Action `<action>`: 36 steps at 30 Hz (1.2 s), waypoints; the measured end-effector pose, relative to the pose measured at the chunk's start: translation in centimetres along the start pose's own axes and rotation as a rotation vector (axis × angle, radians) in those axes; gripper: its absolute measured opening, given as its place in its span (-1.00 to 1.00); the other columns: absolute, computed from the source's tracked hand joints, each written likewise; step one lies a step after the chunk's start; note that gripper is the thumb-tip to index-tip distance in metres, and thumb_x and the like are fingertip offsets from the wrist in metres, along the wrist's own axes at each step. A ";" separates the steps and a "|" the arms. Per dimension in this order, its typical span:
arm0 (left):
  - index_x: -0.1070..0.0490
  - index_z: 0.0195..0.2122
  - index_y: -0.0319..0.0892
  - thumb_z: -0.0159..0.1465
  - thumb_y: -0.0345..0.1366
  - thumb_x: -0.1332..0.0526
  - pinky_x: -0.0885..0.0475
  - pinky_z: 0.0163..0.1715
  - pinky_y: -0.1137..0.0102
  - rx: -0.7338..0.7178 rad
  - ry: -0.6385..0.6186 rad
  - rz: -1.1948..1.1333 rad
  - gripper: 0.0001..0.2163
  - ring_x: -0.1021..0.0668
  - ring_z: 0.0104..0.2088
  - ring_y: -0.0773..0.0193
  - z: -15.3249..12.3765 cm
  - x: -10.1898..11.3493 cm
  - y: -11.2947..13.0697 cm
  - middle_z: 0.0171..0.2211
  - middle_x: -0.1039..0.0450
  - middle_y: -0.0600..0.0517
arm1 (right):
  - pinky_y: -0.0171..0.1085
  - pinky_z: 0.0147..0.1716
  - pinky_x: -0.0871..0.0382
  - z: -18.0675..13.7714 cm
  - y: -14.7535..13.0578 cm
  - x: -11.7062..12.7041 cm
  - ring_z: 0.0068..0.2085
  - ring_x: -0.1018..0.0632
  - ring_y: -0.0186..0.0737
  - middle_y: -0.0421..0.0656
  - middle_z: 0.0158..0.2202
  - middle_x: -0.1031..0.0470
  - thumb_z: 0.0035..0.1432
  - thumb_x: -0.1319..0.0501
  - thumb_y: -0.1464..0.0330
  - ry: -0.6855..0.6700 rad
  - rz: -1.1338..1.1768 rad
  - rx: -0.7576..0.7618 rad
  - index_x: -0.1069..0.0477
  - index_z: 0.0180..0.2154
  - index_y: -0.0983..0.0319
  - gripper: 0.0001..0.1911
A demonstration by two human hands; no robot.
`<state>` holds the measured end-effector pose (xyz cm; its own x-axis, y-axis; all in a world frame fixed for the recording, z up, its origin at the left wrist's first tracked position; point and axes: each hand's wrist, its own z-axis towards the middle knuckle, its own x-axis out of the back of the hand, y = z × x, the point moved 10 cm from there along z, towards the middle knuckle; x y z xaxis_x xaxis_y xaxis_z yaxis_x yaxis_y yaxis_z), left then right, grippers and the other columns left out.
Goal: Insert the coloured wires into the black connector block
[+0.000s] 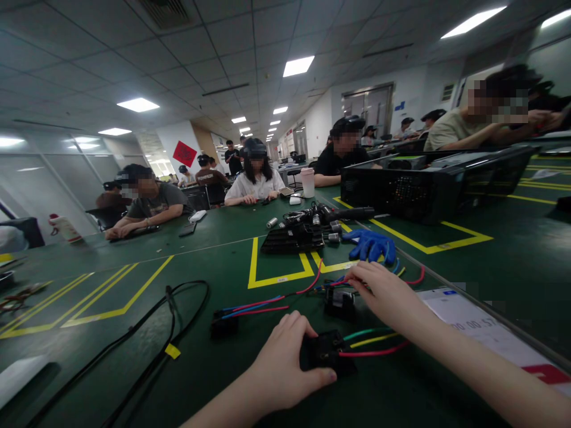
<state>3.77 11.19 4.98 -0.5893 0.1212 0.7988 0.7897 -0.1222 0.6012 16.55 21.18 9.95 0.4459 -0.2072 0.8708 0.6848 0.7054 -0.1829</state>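
Note:
My left hand (pixel 285 359) curls around the left side of a black plastic block (pixel 329 349), thumb at its near edge and fingers at its far edge. Green, yellow and red wires (pixel 372 345) run out of this block to the right. Beyond it, my right hand (pixel 379 291) is closed in a pinch at a red wire (pixel 344 282), above a second black block (pixel 339 302); its fingertips are partly hidden. To the left lies a third black block (pixel 224 324) with red and blue wires, touched by neither hand.
A blue glove (pixel 370 245) and a pile of black parts and cables (pixel 303 229) lie farther back. At right stand a black computer case (pixel 401 187) and a device displaying a timer (pixel 473 321). A black cable (pixel 151 333) loops at left. Several people sit around the green table (pixel 214 249).

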 end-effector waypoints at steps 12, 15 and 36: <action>-0.27 -0.25 -0.12 0.04 -0.21 -0.39 -0.27 -0.20 0.34 0.007 -0.005 0.011 -0.65 -0.35 -0.17 0.16 0.0 0.0 0.0 -0.19 -0.29 0.07 | -0.23 -0.33 -0.31 -1.2 -3.0 -1.2 -0.31 -0.47 -0.17 -0.16 -0.34 -0.48 0.26 -0.03 0.29 -0.389 0.296 0.056 -0.44 -0.33 0.18 -0.76; -0.27 -0.24 -0.12 0.05 -0.22 -0.39 -0.28 -0.18 0.33 0.004 -0.010 0.016 -0.66 -0.35 -0.15 0.14 0.1 0.0 0.1 -0.18 -0.29 0.06 | -0.31 -0.49 -0.22 -3.1 -4.3 -2.5 -0.42 -0.44 -0.23 -0.20 -0.44 -0.45 0.23 -0.06 0.26 -0.661 0.348 0.055 -0.42 -0.41 0.18 -0.75; -0.29 -0.21 -0.10 0.06 -0.24 -0.36 -0.29 -0.18 0.35 -0.023 -0.034 0.060 -0.68 -0.35 -0.16 0.16 0.0 1.0 -0.2 -0.20 -0.29 0.07 | -0.33 -0.50 -0.13 -3.1 -3.3 -3.2 -0.41 -0.41 -0.25 -0.24 -0.44 -0.41 0.20 -0.07 0.35 -0.641 0.405 -0.044 -0.30 -0.44 0.19 -0.84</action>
<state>3.02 11.32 5.64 -0.5348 0.1460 0.8323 0.8191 -0.1525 0.5530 14.67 17.42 6.33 0.2547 0.5061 0.8240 0.5670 0.6121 -0.5512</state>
